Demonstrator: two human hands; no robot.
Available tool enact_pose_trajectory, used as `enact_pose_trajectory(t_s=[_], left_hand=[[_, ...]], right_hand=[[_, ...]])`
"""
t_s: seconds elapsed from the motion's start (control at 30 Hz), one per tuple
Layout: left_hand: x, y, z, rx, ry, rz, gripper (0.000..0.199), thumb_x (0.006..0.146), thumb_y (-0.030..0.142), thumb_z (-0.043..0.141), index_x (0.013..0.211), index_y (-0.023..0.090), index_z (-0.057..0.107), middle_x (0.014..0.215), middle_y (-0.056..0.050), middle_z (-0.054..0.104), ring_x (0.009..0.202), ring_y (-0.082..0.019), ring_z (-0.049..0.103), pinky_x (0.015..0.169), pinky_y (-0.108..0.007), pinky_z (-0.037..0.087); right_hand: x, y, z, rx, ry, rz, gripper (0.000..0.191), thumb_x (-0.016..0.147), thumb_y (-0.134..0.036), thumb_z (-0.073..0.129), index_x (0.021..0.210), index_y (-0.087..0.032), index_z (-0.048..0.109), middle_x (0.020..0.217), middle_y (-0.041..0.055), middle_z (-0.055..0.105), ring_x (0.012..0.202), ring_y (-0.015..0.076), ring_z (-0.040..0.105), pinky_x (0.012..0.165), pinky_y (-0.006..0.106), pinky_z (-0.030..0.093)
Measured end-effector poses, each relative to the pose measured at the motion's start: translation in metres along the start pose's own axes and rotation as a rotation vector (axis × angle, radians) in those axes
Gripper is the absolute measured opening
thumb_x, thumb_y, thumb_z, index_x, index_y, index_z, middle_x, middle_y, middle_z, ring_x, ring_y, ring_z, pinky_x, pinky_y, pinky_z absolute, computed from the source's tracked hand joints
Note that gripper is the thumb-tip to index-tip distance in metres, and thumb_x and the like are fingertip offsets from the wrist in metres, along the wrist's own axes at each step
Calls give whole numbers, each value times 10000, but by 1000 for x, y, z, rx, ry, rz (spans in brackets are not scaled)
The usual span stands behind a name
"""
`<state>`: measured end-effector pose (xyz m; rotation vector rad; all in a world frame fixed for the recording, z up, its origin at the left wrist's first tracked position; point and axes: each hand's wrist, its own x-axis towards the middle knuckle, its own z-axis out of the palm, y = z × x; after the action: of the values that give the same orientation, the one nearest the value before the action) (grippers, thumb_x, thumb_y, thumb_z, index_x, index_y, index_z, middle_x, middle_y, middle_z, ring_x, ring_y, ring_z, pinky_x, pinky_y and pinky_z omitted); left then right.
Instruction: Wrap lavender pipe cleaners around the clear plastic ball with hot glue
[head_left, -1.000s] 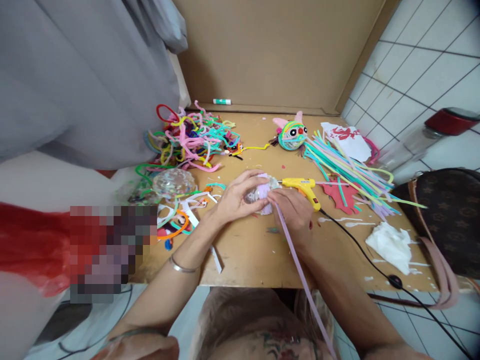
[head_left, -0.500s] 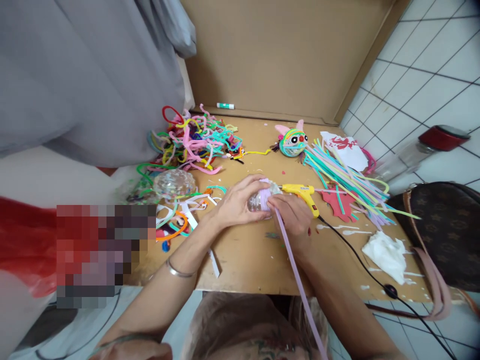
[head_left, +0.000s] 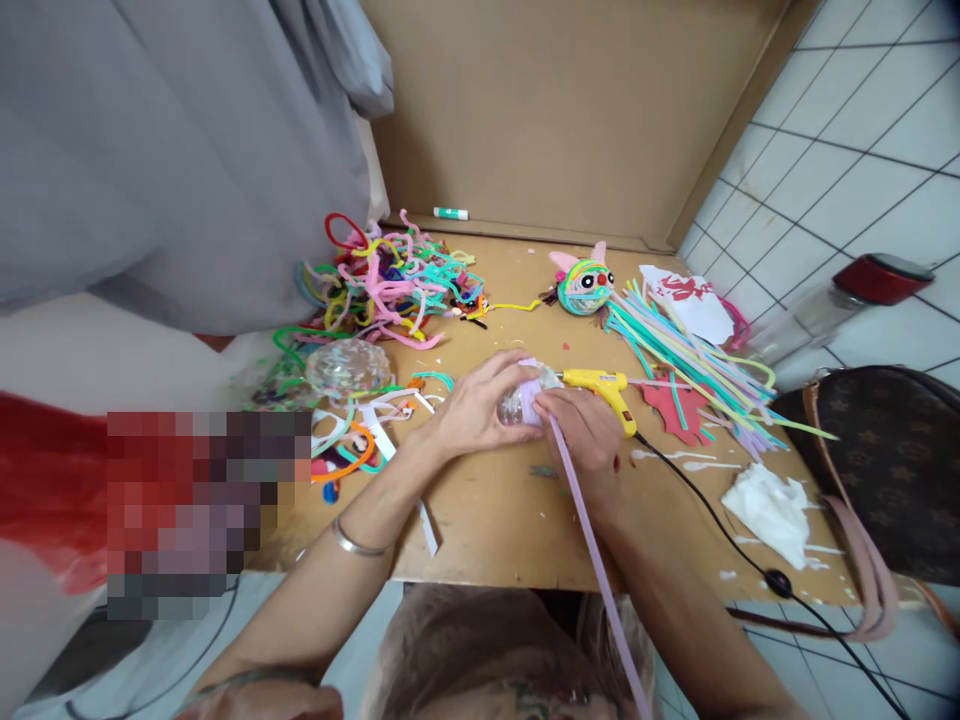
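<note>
My left hand (head_left: pixel 484 405) is wrapped round a small clear plastic piece (head_left: pixel 511 405), perhaps a cut bottle part, with lilac strip wound about its middle. Pinched in my right hand (head_left: pixel 586 430) is the lilac pipe cleaner (head_left: pixel 589 515), pressed against the clear piece; its long tail runs down toward my lap. Just behind my right hand lies a yellow hot glue gun (head_left: pixel 598 379), nozzle pointing left, a glue stick out of its back. The fingertips of my right hand are partly hidden.
Tangled pipe cleaners (head_left: pixel 397 280) and a clear plastic dome (head_left: pixel 349 367) lie left. At the back right are a decorated ball with ears (head_left: pixel 586 285), straight pipe cleaners (head_left: pixel 690 345), crumpled tissue (head_left: pixel 769 512) and a brown handbag (head_left: pixel 885 470). The black cord (head_left: pixel 712 515) crosses the right side.
Almost nothing differs. Both hands keep the same grip on the clear piece and lilac pipe cleaner; the view has shifted very slightly.
</note>
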<state>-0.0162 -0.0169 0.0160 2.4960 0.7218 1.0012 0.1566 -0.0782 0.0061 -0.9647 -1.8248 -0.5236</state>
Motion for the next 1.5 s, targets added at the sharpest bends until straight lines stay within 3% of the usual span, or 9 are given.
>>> enact_pose_trajectory(t_s=[0.17, 0.57, 1.5], left_hand=[[1, 3, -1, 48, 31, 2, 582, 734, 435, 758, 1221, 165, 586, 1374, -193, 529, 1299, -325, 516, 1071, -481, 453], [3, -3, 3, 34, 110, 86, 565, 724, 403, 769, 1204, 167, 588, 1214, -157, 664, 1178, -286, 606, 1025, -478, 479], [5, 2, 0, 6, 98, 81, 477, 745, 399, 734, 1143, 181, 586, 1189, -147, 673, 1141, -280, 619, 994, -462, 488]], right_hand=[[2, -1, -1, -15, 9, 10, 128, 884, -93, 591, 970, -178, 635, 875, 61, 740, 820, 158, 682, 750, 286, 513], [1, -2, -2, 17, -21, 33, 150, 894, -94, 565, 993, -179, 639, 884, 66, 736, 846, 166, 686, 780, 299, 525], [2, -1, 0, 18, 19, 21, 144, 884, -98, 575, 975, -185, 646, 858, 61, 732, 815, 163, 676, 763, 298, 527]])
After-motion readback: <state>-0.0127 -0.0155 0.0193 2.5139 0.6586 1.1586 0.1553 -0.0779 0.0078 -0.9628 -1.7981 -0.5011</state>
